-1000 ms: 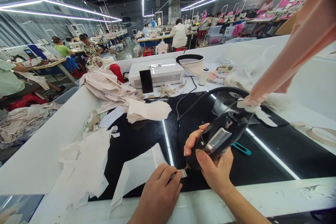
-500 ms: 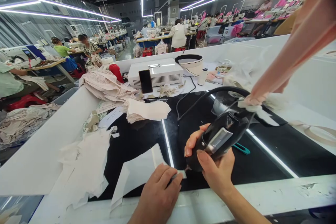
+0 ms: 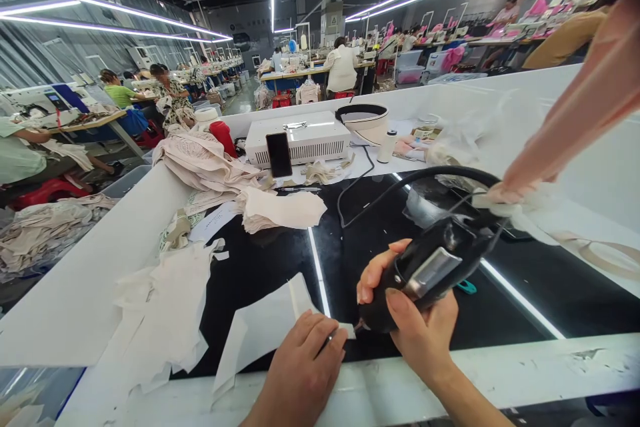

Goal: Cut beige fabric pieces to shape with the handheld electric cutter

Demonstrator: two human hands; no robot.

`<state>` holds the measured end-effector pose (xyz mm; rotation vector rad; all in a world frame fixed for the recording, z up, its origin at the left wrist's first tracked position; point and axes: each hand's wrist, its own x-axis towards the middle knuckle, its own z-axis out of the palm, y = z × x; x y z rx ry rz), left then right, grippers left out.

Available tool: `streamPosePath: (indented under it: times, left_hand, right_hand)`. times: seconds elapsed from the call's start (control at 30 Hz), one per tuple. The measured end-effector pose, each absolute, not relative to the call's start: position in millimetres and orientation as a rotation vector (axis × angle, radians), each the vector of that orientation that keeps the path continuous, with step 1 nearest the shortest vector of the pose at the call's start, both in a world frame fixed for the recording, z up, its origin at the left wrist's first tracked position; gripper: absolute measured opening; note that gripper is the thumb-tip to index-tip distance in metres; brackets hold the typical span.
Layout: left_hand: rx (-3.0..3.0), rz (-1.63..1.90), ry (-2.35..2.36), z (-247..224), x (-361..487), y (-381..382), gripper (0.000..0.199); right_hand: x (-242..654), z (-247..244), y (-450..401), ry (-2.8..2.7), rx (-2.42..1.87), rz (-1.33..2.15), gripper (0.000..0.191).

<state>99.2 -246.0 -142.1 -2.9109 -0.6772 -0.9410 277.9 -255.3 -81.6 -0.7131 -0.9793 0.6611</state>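
My right hand [image 3: 423, 327] wraps around a black corded handheld power tool [image 3: 435, 273] with a metal plate on its side. The tool is tilted, its narrow tip pointing down and left, close to the end of a white fabric piece [image 3: 265, 320]. What kind of tool it is, I cannot tell for sure. My left hand [image 3: 307, 363] is closed over the near right end of that fabric, fingers pressed together; a small dark thing shows between them, too hidden to name. Pink cloth [image 3: 565, 127] stretches from the upper right down to the tool's back end.
White fabric pieces [image 3: 170, 307] lie at the left, with a stack of cream pieces [image 3: 283, 210] behind. A phone [image 3: 279, 154] leans against a white vented box [image 3: 325, 137]. A teal item [image 3: 466, 287] lies beyond my right hand. White walls [image 3: 90, 300] border the black tabletop [image 3: 520, 273].
My right hand and the tool have shifted slightly right. The lower end of the pink cloth has also swung right, and the teal item is more covered. My left hand stays nearly in place.
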Motion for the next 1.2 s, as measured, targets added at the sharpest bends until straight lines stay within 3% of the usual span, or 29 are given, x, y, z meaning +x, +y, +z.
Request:
streamPosePath:
  times: [1.2]
  left_hand:
    - [-2.957, -0.895, -0.750, -134.2, 76.7, -245.5, 0.026]
  right_hand:
    - [274.9, -77.9, -255.4, -0.957, -0.749, 0.649, 0.031]
